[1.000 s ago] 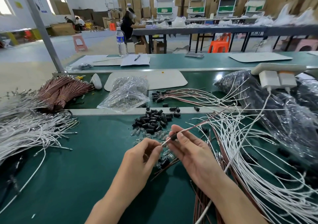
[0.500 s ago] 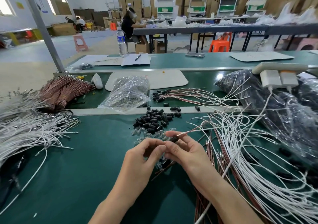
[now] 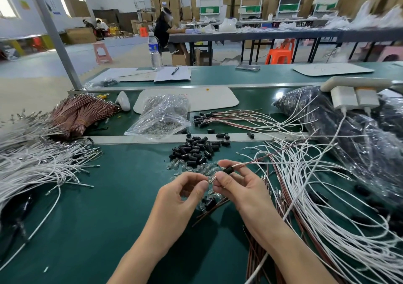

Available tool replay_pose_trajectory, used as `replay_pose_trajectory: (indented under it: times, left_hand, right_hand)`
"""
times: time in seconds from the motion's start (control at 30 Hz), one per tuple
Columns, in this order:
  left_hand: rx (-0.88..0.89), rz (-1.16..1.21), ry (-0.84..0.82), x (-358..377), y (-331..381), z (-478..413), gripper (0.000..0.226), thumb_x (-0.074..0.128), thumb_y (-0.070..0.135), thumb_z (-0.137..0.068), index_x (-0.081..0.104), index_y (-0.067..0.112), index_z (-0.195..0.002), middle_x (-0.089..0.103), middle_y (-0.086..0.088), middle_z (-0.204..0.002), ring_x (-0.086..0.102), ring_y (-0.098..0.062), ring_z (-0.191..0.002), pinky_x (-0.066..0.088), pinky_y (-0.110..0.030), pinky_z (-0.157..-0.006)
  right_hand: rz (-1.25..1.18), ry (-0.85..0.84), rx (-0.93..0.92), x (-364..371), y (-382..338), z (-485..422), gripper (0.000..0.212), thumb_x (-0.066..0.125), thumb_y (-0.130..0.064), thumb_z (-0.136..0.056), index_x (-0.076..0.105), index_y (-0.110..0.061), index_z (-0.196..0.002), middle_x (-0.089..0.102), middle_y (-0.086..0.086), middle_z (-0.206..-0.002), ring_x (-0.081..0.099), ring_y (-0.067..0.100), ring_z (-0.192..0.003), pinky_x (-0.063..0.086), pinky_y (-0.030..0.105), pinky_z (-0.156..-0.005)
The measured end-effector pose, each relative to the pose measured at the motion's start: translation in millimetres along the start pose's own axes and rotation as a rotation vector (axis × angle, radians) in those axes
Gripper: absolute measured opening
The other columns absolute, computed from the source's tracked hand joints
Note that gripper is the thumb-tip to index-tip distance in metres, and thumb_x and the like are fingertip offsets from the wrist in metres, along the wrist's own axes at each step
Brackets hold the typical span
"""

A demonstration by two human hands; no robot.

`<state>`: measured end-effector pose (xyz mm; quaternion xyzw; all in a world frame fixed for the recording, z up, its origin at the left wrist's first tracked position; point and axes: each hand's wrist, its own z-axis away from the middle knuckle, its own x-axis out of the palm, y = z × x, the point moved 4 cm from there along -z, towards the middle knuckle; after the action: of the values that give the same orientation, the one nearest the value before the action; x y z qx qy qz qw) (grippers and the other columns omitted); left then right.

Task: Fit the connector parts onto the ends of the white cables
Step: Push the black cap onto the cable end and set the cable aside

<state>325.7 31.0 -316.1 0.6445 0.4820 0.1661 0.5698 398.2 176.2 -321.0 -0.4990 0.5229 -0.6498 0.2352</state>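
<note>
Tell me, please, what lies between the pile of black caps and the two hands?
In the head view, a scatter of small clear bulbs lies between the black caps and the left hand and right hand.

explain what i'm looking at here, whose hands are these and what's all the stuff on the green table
There is no machine: the pictures come from one camera worn on a person's head, looking down at their own hands. The left hand pinches what looks like a small clear part; the right hand holds a black connector part threaded on a thin cable. On the green table lie a pile of black parts, loose white cables on both sides, a brown wire bundle and a clear bag.
</note>
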Motion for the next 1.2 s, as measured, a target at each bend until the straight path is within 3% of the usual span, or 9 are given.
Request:
replay_pose_trajectory:
  times: [0.33,0.83,1.2]
  left_hand:
    - [-0.002,-0.002,0.032,2.2,-1.0,0.7,0.009,0.058,0.037,-0.098,0.065,0.039,-0.093,0.069,0.003,-0.081,0.065,-0.018,-0.074,0.053,-0.036,-0.072]
    - [0.009,-0.058,0.026,5.2,1.8,1.8,0.016,0.052,0.038,-0.101,0.061,0.035,-0.087,0.067,0.001,-0.077,0.062,-0.019,-0.069,0.050,-0.035,-0.068]
    - [0.069,-0.126,0.005,6.5,0.9,4.1,0.015,0.051,0.040,-0.102,0.060,0.033,-0.092,0.063,0.004,-0.074,0.059,-0.017,-0.065,0.049,-0.033,-0.058]
  right_hand:
    - [-0.009,-0.039,0.032,1.2,2.6,-0.5,0.025,0.076,-0.018,-0.080,0.076,-0.026,-0.104,0.073,0.006,-0.086,0.072,0.018,-0.087,0.058,0.025,-0.080]
    - [0.154,0.004,-0.043,1.4,1.1,1.5,0.018,0.075,-0.026,-0.081,0.074,-0.032,-0.098,0.072,-0.001,-0.079,0.070,0.012,-0.074,0.056,0.021,-0.072]
    - [0.164,0.013,-0.045,0.1,1.2,1.3,0.024,0.075,-0.022,-0.082,0.070,-0.017,-0.105,0.072,-0.001,-0.076,0.067,0.011,-0.069,0.056,0.020,-0.069]
